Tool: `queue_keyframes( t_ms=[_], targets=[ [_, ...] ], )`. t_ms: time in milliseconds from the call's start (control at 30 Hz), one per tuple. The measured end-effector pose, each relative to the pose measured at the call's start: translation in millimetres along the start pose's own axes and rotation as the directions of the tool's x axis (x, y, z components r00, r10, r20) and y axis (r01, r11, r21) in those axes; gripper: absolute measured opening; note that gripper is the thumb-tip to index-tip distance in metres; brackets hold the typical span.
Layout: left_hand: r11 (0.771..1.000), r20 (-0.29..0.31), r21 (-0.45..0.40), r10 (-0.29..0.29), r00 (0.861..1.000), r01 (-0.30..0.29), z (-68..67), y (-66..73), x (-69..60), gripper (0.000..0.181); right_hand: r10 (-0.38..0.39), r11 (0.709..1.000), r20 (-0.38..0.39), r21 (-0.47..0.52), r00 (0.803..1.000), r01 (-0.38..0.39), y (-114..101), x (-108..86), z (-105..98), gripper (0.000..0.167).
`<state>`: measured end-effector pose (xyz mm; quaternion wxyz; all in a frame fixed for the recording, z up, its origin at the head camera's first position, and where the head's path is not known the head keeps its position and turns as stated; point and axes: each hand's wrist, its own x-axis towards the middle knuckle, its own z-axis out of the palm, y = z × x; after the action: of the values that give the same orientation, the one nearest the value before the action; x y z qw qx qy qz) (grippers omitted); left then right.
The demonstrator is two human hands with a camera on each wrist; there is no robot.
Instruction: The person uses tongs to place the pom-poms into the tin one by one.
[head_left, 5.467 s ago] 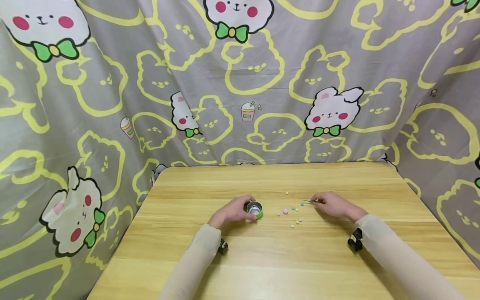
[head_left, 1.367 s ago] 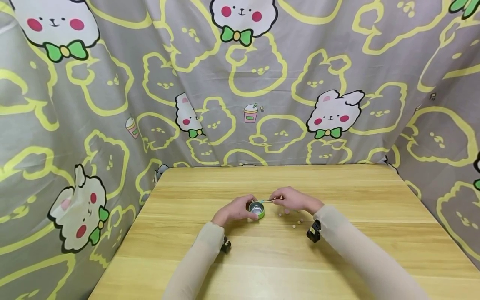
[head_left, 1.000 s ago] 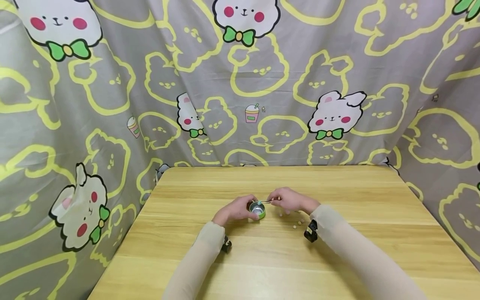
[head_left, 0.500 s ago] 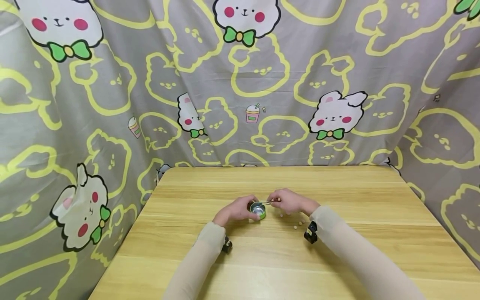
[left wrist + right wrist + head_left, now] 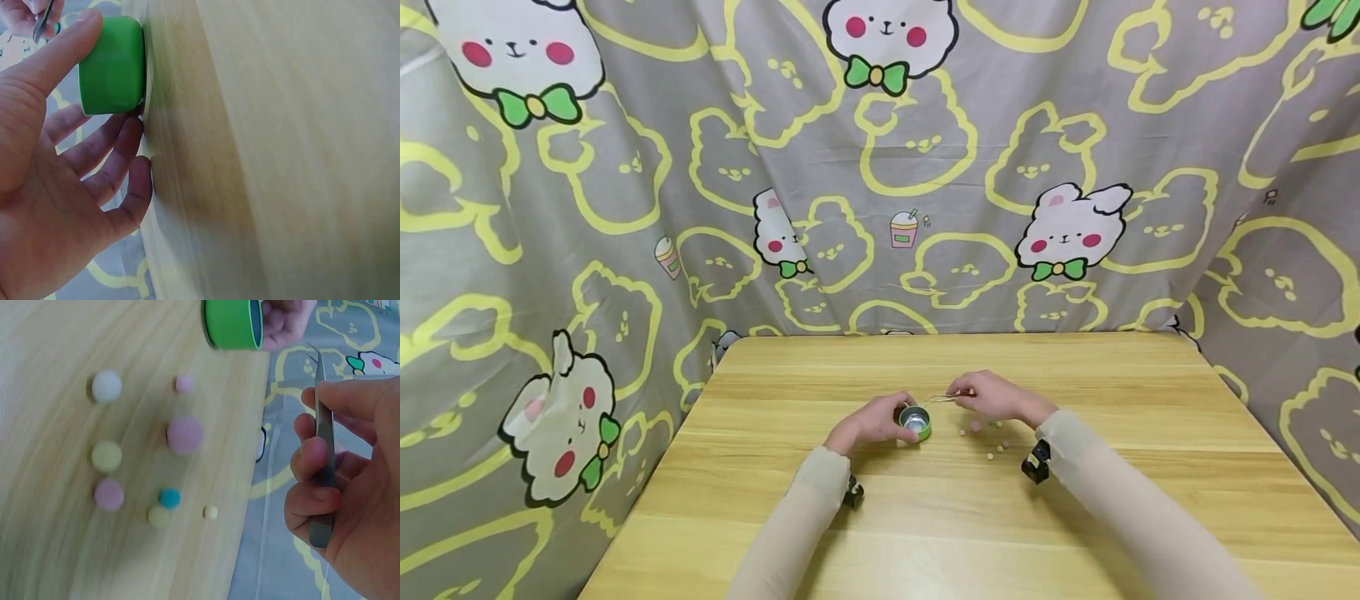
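Note:
My left hand (image 5: 874, 419) holds a small round green tin (image 5: 923, 432) upright on the table, thumb on its near side. In the left wrist view the thumb lies against the tin's green wall (image 5: 112, 75). The silvery inside shows from above; its contents are too small to make out. Right of the tin and a little above it, my right hand (image 5: 996, 396) grips tweezers (image 5: 324, 444) with a bent, fine tip. The tips stand slightly apart with nothing seen between them. Below that hand lie several small balls, among them a larger pink ball (image 5: 185, 435) and a teal ball (image 5: 170, 498).
A white ball (image 5: 107, 386), a yellow ball (image 5: 107, 456) and further small pink and pale yellow balls lie scattered on the wooden table (image 5: 880, 517). A patterned curtain (image 5: 940, 275) hangs behind the table and at both sides.
The tweezers carried a blue ball from the right to the tin and dipped into it. Now their tips are lifted out without the ball, and my right hand has drawn slightly up and right.

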<state>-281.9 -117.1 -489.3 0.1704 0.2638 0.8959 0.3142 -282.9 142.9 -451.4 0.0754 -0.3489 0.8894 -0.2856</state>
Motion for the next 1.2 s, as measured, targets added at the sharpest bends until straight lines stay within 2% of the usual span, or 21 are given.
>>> queue_keyframes(
  t_ms=[600,1200],
  targets=[
    [1.000,0.007,0.002,-0.010,1.000,0.010,0.3,-3.2,1.7,0.047,0.099,0.995,-0.077,0.001,0.992,-0.099,41,-31.8,-23,0.019],
    [1.000,0.006,-0.004,-0.002,1.000,0.002,0.6,-3.6,2.2,0.047,0.072,0.997,-0.044,0.015,0.996,-0.071,58,-67.7,-23,0.017]
  ],
)
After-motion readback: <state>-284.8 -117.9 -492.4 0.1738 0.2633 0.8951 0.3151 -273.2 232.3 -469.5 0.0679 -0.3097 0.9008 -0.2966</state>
